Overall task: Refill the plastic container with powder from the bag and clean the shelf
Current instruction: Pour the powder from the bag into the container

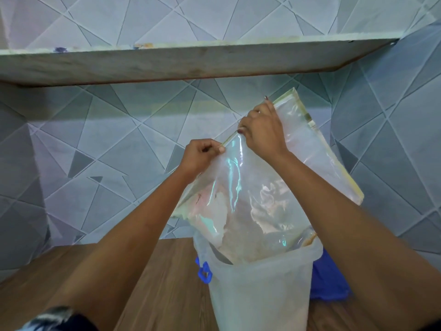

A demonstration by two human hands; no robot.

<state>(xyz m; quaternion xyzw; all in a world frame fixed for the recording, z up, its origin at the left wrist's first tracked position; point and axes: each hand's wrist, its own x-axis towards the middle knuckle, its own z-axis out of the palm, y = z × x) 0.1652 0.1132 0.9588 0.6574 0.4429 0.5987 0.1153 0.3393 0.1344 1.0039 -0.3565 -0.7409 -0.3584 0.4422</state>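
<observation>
two hands pinching glossy crinkled bag (257,199), left hand (200,154), right hand (262,134), over translucent plastic container (260,295)

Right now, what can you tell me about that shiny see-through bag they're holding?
The bag is clear, iridescent plastic with a pale yellowish edge strip. It is tilted, its lower end dipping into the open translucent container. The left hand and right hand pinch its upper edge. Pale powder clings inside near the bottom.

My clear iridescent bag (262,187) hangs tilted, its lower corner inside the translucent plastic container (260,292); pale powder clings inside; the container stands upright on the wooden shelf (167,283).
</observation>
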